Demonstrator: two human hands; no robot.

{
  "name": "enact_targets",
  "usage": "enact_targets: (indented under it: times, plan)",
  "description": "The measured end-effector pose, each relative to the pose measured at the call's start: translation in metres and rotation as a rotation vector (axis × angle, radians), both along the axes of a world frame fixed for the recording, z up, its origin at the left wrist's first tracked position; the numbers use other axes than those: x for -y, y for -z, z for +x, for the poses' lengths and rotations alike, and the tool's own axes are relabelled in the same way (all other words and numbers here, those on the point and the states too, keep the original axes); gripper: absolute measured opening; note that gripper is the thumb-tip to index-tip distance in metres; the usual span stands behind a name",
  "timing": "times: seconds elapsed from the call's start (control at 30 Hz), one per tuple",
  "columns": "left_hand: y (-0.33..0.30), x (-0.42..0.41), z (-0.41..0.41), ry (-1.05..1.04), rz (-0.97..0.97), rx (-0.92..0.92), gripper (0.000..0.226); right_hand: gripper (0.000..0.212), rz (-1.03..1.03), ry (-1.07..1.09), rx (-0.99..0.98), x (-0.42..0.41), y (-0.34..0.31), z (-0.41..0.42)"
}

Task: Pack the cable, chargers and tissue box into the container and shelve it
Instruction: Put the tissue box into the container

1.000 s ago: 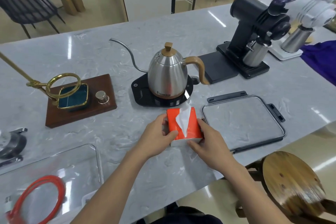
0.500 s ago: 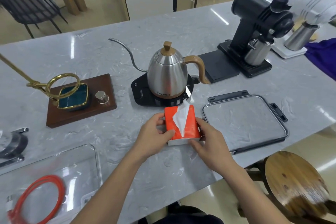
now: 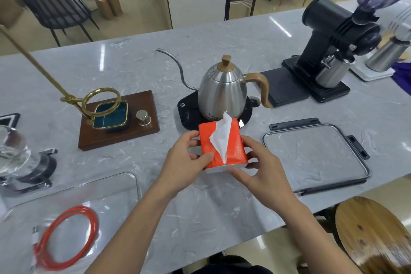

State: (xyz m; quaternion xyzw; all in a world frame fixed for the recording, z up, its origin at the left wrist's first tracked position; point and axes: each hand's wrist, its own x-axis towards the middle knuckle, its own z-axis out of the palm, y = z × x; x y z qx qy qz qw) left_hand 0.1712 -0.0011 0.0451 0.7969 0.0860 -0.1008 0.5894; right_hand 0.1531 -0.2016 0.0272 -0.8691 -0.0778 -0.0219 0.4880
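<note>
**Tissue box gripped, frame centre**

Left hand (image 3: 185, 159) and right hand (image 3: 259, 168) fingers pinch the orange tissue box (image 3: 222, 147) from both sides over the grey marble counter (image 3: 222, 207). Clear container (image 3: 124, 182) with red cable (image 3: 66, 238) lower left. Kettle (image 3: 222, 93) behind; chairs (image 3: 53, 4) upper left.

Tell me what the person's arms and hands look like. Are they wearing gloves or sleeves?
No gloves and no sleeves in view. The left hand and right hand are bare, and both forearms are uncovered right down to the bottom edge of the picture. I can't see any watch, ring or bracelet. Fingernails look short and plain.
</note>
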Motion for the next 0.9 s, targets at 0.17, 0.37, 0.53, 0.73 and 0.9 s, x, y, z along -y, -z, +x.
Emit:
enact_targets:
  times: [0.17,0.37,0.53,0.73,0.9]
  plan:
    - [-0.016,-0.017,-0.006,-0.06,-0.03,0.035,0.054,0.067,0.102,-0.039,0.024,-0.017,-0.014,0.002]
    - [-0.039,-0.042,-0.016,-0.111,-0.064,0.071,0.062,0.061,0.23,-0.108,0.01,-0.042,-0.034,0.003]
    - [-0.055,-0.067,-0.028,-0.147,-0.049,0.103,0.072,0.053,0.321,-0.178,0.01,-0.067,-0.045,0.003]
    - [-0.07,-0.092,-0.047,-0.202,-0.052,0.141,0.08,0.046,0.345,-0.219,0.029,-0.092,-0.052,0.003]
    - [-0.074,-0.114,-0.061,-0.253,-0.132,0.191,0.069,0.045,0.405,-0.277,0.008,-0.114,-0.058,0.0]
